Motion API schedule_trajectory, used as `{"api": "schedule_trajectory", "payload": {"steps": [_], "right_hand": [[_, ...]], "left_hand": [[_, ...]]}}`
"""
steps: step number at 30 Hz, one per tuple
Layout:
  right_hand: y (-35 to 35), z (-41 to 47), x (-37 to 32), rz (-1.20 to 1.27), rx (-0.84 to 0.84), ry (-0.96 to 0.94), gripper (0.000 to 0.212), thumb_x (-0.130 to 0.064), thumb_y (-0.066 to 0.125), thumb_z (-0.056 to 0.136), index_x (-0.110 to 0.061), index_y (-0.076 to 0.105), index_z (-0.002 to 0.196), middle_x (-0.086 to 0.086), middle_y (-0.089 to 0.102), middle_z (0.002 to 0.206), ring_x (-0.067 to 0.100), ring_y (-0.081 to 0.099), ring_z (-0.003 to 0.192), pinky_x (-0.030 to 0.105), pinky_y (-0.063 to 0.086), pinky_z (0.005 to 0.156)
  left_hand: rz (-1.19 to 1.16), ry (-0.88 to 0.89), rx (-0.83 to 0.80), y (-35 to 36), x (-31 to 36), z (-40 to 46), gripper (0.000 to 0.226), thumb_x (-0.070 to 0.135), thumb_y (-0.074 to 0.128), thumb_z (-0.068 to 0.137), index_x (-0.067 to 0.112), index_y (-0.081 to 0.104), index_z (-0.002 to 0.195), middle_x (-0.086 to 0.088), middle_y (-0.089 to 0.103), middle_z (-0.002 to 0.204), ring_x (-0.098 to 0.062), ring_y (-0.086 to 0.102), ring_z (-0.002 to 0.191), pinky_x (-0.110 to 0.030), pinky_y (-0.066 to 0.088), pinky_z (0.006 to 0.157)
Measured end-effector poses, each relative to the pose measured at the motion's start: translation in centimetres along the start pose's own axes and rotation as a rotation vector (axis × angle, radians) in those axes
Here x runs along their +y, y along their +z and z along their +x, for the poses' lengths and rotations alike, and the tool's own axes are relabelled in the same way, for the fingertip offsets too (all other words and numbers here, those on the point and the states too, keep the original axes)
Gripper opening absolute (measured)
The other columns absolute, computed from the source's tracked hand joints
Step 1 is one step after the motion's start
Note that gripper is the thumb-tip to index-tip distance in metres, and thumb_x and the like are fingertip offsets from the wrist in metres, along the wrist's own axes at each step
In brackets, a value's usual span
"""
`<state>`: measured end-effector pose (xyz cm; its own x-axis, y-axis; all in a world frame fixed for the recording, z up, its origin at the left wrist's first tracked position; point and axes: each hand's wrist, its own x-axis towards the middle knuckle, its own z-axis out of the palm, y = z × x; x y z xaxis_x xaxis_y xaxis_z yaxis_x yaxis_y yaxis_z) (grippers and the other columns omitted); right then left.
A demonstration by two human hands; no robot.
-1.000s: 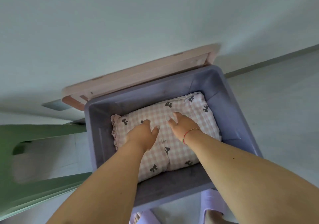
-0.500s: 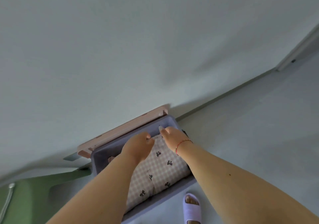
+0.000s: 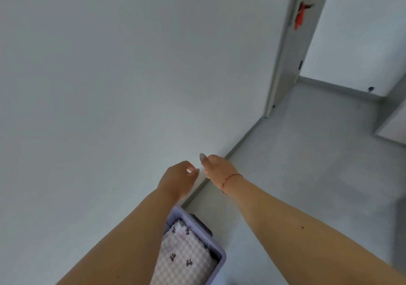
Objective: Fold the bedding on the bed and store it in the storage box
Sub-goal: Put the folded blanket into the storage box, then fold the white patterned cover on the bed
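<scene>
The folded pink checked bedding (image 3: 184, 256) with dark bow prints lies inside the purple storage box (image 3: 216, 250) at the bottom of the head view, partly hidden behind my left forearm. My left hand (image 3: 178, 179) hangs in the air well above the box, fingers loosely curled, holding nothing. My right hand (image 3: 216, 168), with a red string bracelet at the wrist, is raised beside it with fingers relaxed and one finger extended, also empty. Both hands are apart from the bedding and the box.
A white wall (image 3: 109, 87) fills the left and centre. Grey floor (image 3: 307, 164) runs to the right. An open grey door (image 3: 290, 43) with a red item hanging on it stands at the upper right.
Both hands have lifted off the bedding and out of the box. The view has swung upward and right, so the box has dropped to the bottom edge and its pink lid is out of sight.
</scene>
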<state>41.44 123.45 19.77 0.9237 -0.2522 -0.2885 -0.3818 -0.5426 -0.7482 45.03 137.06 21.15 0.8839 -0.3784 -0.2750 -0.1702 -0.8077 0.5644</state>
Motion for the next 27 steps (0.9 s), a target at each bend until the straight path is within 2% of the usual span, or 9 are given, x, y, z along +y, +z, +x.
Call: {"api": "schedule_trajectory", "payload": {"steps": [3,6,9,12,16,19,21,24,27], "right_hand": [[-4.3,-3.0,1.8,0.078,0.134,0.068,0.048,-0.056,0.024,0.095,-0.018,0.05,0.083,0.003,0.056,0.082,0.026,0.057,0.086,0.031,0.04,0.072],[-8.9,-6.8,4.3,0.132,0.263,0.114,0.056,-0.051,0.024,0.098,-0.006,0.058,0.098,0.013,0.062,0.091,0.027,0.057,0.086,0.035,0.043,0.079],[-13.0,-10.2,7.7,0.203,0.397,0.173,0.057,-0.051,0.026,0.098,-0.004,0.06,0.103,0.016,0.064,0.098,0.029,0.06,0.092,0.039,0.045,0.087],[-17.7,-13.7,12.2,0.252,0.507,0.265,0.059,-0.047,0.025,0.1,0.0,0.059,0.108,0.02,0.064,0.104,0.034,0.061,0.099,0.042,0.046,0.092],[-24.3,-17.3,19.3,0.383,0.694,0.376,0.064,-0.049,0.027,0.098,0.005,0.06,0.1,0.019,0.062,0.089,0.036,0.062,0.092,0.045,0.046,0.089],[-29.3,-19.5,25.2,0.47,0.801,0.451,0.049,-0.048,0.031,0.098,-0.012,0.056,0.074,0.02,0.062,0.088,0.036,0.06,0.089,0.049,0.046,0.094],[-32.6,-21.1,28.9,0.5,0.869,0.495,0.042,-0.045,0.033,0.099,-0.023,0.049,0.067,0.014,0.058,0.088,0.03,0.057,0.087,0.048,0.045,0.096],[-37.2,-24.0,34.6,0.559,0.996,0.585,0.034,-0.036,0.038,0.099,-0.024,0.049,0.07,0.015,0.06,0.094,0.03,0.058,0.09,0.049,0.047,0.095],[-41.7,-26.2,40.0,0.564,1.024,0.683,0.031,-0.037,0.034,0.099,-0.016,0.056,0.092,0.022,0.063,0.11,0.037,0.06,0.103,0.049,0.047,0.095]], "left_hand": [[0.026,0.125,-0.027,1.0,5.0,-0.1,0.026,0.044,0.045,0.097,0.027,0.06,0.111,0.001,0.069,0.107,-0.016,0.065,0.098,-0.034,0.05,0.093],[0.008,0.241,-0.084,3.2,10.7,-0.6,0.022,0.041,0.047,0.096,0.025,0.06,0.102,0.001,0.07,0.099,-0.016,0.066,0.09,-0.032,0.052,0.085],[-0.02,0.347,-0.166,6.3,16.6,-1.3,0.023,0.039,0.049,0.096,0.02,0.062,0.099,0.0,0.071,0.092,-0.018,0.066,0.088,-0.031,0.053,0.081],[-0.033,0.46,-0.274,10.3,23.4,-2.8,0.019,0.034,0.05,0.097,0.018,0.06,0.094,-0.002,0.071,0.09,-0.019,0.066,0.084,-0.024,0.049,0.064],[-0.038,0.563,-0.413,16.7,32.1,-3.7,0.016,0.033,0.052,0.096,0.022,0.058,0.086,-0.002,0.072,0.086,-0.021,0.068,0.087,-0.035,0.054,0.082],[-0.038,0.607,-0.488,22.2,39.2,-4.0,0.018,0.03,0.053,0.095,0.024,0.057,0.079,-0.002,0.072,0.082,-0.022,0.069,0.086,-0.035,0.053,0.081],[-0.042,0.637,-0.533,25.6,43.4,-4.4,0.019,0.028,0.052,0.095,0.023,0.057,0.077,-0.003,0.072,0.081,-0.023,0.069,0.084,-0.034,0.052,0.078],[-0.013,0.681,-0.611,31.1,49.5,-5.2,0.02,0.024,0.052,0.094,0.019,0.059,0.076,-0.008,0.073,0.083,-0.025,0.07,0.084,-0.035,0.053,0.081],[-0.018,0.714,-0.686,35.6,55.2,-5.9,0.017,0.026,0.053,0.09,0.018,0.059,0.076,-0.006,0.072,0.078,-0.027,0.07,0.085,-0.038,0.054,0.081]]}}
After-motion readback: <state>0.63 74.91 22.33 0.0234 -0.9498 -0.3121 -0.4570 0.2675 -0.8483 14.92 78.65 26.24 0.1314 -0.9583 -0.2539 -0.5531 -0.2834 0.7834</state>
